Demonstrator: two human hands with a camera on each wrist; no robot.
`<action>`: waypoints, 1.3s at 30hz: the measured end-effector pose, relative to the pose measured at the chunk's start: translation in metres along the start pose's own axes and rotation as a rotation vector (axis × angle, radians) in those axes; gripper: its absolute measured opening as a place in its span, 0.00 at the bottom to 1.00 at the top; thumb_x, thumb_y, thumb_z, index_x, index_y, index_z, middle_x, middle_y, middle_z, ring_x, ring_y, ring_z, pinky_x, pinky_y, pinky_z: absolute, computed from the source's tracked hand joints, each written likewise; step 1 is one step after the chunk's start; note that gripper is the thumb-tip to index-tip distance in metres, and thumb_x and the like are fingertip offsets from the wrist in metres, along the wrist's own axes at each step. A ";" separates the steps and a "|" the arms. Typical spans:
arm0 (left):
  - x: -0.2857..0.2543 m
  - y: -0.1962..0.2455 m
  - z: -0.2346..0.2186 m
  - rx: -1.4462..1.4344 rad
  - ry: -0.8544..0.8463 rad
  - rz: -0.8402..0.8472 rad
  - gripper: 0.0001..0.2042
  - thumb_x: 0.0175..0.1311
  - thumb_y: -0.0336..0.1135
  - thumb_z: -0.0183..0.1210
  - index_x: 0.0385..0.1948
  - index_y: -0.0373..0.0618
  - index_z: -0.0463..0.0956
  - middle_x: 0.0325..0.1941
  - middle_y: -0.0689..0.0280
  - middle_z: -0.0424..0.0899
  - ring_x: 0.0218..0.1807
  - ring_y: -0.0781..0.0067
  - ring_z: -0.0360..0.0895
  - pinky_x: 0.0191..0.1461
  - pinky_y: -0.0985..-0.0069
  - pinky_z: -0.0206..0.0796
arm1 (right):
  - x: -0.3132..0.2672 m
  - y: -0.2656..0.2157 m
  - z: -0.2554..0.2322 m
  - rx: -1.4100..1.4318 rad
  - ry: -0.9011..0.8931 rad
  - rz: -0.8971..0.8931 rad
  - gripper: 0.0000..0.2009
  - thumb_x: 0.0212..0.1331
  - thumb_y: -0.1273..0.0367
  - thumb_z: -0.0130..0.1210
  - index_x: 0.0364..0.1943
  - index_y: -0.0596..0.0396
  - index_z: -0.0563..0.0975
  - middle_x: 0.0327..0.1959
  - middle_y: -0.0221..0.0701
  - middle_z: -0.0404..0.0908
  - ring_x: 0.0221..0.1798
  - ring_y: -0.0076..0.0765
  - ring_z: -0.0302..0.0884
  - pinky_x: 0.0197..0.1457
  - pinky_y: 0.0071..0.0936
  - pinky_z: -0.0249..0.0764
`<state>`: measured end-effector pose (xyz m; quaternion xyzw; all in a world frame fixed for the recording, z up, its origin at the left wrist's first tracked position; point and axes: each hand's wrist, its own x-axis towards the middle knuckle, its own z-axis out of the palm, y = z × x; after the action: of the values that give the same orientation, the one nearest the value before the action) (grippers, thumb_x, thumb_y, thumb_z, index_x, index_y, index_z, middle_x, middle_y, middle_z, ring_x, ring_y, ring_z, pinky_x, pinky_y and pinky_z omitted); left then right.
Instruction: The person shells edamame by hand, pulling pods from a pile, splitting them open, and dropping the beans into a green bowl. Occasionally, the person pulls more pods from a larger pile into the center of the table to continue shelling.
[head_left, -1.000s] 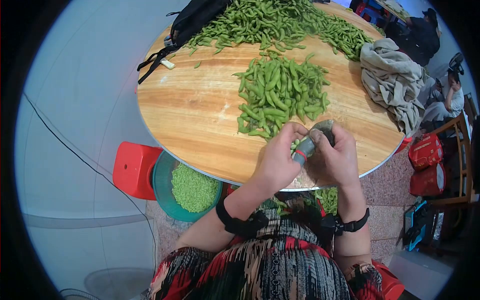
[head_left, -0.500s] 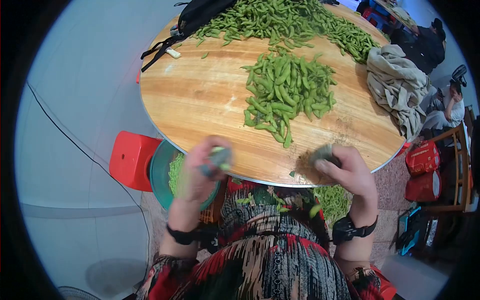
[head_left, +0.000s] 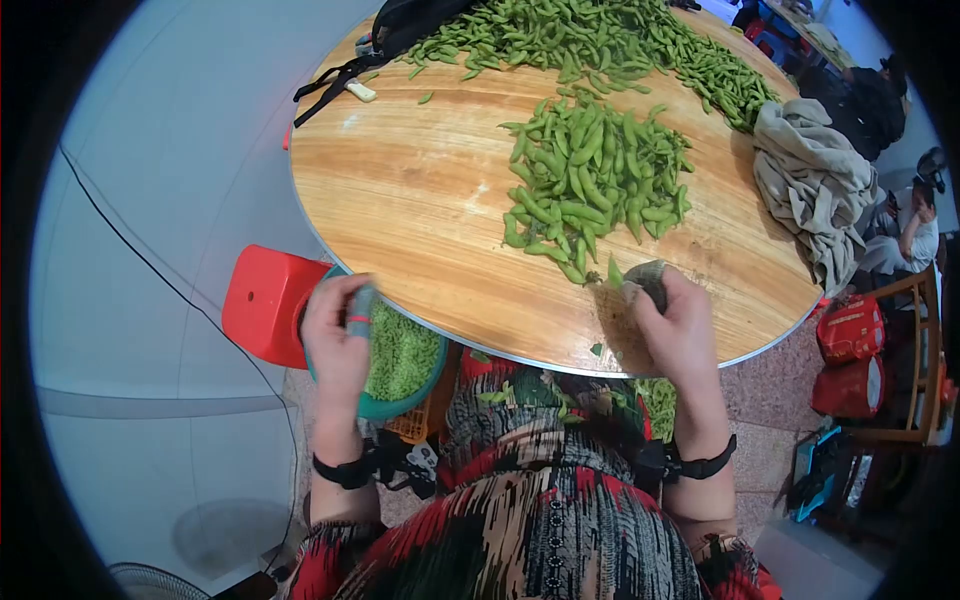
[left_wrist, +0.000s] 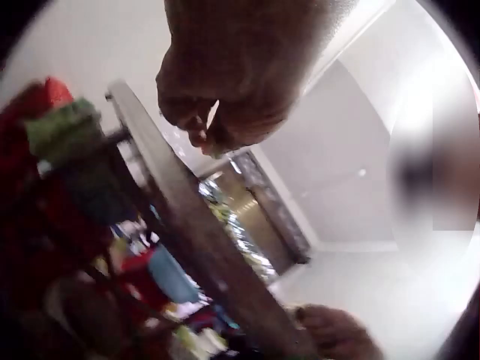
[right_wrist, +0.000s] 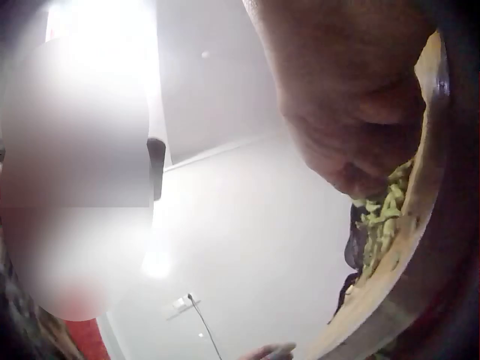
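Observation:
My left hand [head_left: 338, 330] hangs over the teal basin [head_left: 440, 365] beside the table, fingers loosely bent; a grey sleeve with a red band [head_left: 360, 315] covers one digit. Shelled green beans [head_left: 400, 350] fill the basin, partly hidden by that hand. At the table's near edge, my right hand [head_left: 680, 320] pinches a green soybean pod [head_left: 614, 271] between thumb and fingers, beside a dark grey covering [head_left: 650, 285] on its fingers. Just beyond lies a small heap of soybean pods [head_left: 595, 180]. The left wrist view shows the left hand [left_wrist: 232, 82] from below, past the table's rim.
On the round wooden table [head_left: 400, 200], a larger pod pile [head_left: 560, 40] lies at the back, with a black bag [head_left: 410, 25] left of it. A grey cloth [head_left: 810, 180] drapes the right edge. A red stool [head_left: 265, 305] stands left; people sit at the far right.
My left hand has left the right hand and swung left over the basin; the beans seen in it earlier no longer show. The right hand now has a pod at its fingertips.

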<state>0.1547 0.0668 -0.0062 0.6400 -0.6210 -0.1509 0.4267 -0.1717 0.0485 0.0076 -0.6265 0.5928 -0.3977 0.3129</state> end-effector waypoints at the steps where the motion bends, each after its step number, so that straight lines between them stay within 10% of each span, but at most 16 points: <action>1: 0.000 0.025 0.011 -0.246 -0.112 -0.103 0.12 0.54 0.24 0.55 0.42 0.41 0.76 0.39 0.64 0.76 0.38 0.77 0.73 0.42 0.83 0.65 | -0.002 0.000 -0.003 0.360 -0.090 0.194 0.07 0.54 0.70 0.54 0.25 0.59 0.71 0.16 0.29 0.73 0.15 0.28 0.67 0.19 0.26 0.61; 2: 0.000 0.049 0.023 -0.388 -0.281 -0.164 0.11 0.56 0.27 0.56 0.42 0.41 0.76 0.37 0.68 0.75 0.36 0.81 0.72 0.39 0.85 0.64 | -0.003 -0.012 -0.012 0.620 -0.213 0.338 0.06 0.57 0.69 0.53 0.28 0.58 0.72 0.16 0.21 0.68 0.14 0.13 0.58 0.17 0.15 0.53; 7: -0.003 0.112 0.093 -1.226 -0.937 -0.384 0.13 0.58 0.28 0.56 0.44 0.36 0.71 0.34 0.70 0.75 0.31 0.87 0.70 0.30 0.92 0.60 | -0.016 -0.013 -0.019 1.075 -0.466 0.466 0.05 0.58 0.70 0.51 0.33 0.57 0.71 0.16 0.21 0.67 0.14 0.11 0.54 0.16 0.11 0.49; 23: -0.012 0.131 0.139 -1.258 -0.557 -0.408 0.10 0.49 0.21 0.57 0.34 0.41 0.70 0.29 0.72 0.74 0.31 0.86 0.70 0.36 0.88 0.63 | -0.025 -0.001 -0.031 0.920 -0.500 0.291 0.14 0.66 0.65 0.39 0.26 0.58 0.69 0.15 0.21 0.64 0.17 0.14 0.55 0.21 0.15 0.53; 28: -0.019 0.135 0.146 -1.135 -0.508 -0.326 0.08 0.53 0.21 0.56 0.35 0.40 0.72 0.27 0.74 0.73 0.29 0.91 0.67 0.32 0.90 0.60 | -0.028 0.004 -0.022 0.497 -0.273 0.152 0.11 0.65 0.69 0.41 0.25 0.56 0.70 0.14 0.20 0.64 0.16 0.14 0.56 0.19 0.16 0.53; 32: -0.018 0.138 0.145 -1.114 -0.593 -0.317 0.10 0.53 0.20 0.56 0.37 0.39 0.72 0.25 0.75 0.72 0.26 0.90 0.65 0.31 0.90 0.59 | -0.028 0.010 -0.021 0.345 -0.222 0.046 0.10 0.65 0.70 0.40 0.26 0.55 0.70 0.15 0.20 0.65 0.16 0.13 0.56 0.18 0.14 0.52; 34: -0.013 0.125 0.146 -1.263 -0.783 -0.480 0.10 0.52 0.19 0.56 0.36 0.40 0.71 0.24 0.75 0.72 0.25 0.90 0.65 0.30 0.90 0.58 | -0.026 0.004 -0.029 0.752 -0.415 0.403 0.09 0.64 0.71 0.40 0.27 0.55 0.70 0.16 0.20 0.67 0.16 0.12 0.56 0.18 0.12 0.52; 37: 0.000 0.114 0.140 -1.610 -1.049 -0.599 0.10 0.49 0.18 0.55 0.34 0.41 0.71 0.25 0.75 0.72 0.25 0.88 0.66 0.28 0.88 0.57 | -0.024 0.001 -0.032 1.066 -0.503 0.549 0.08 0.64 0.71 0.41 0.30 0.55 0.71 0.16 0.20 0.68 0.16 0.12 0.57 0.18 0.12 0.52; 39: -0.003 0.127 0.136 -1.470 -0.934 -0.560 0.09 0.50 0.19 0.55 0.34 0.41 0.71 0.25 0.75 0.72 0.25 0.88 0.66 0.28 0.88 0.56 | -0.025 0.003 -0.026 0.953 -0.452 0.476 0.08 0.63 0.71 0.41 0.30 0.55 0.72 0.16 0.20 0.68 0.16 0.11 0.57 0.18 0.12 0.52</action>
<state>-0.0285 0.0383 0.0054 0.2084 -0.3000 -0.8498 0.3800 -0.1953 0.0751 0.0148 -0.3355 0.3911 -0.3957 0.7602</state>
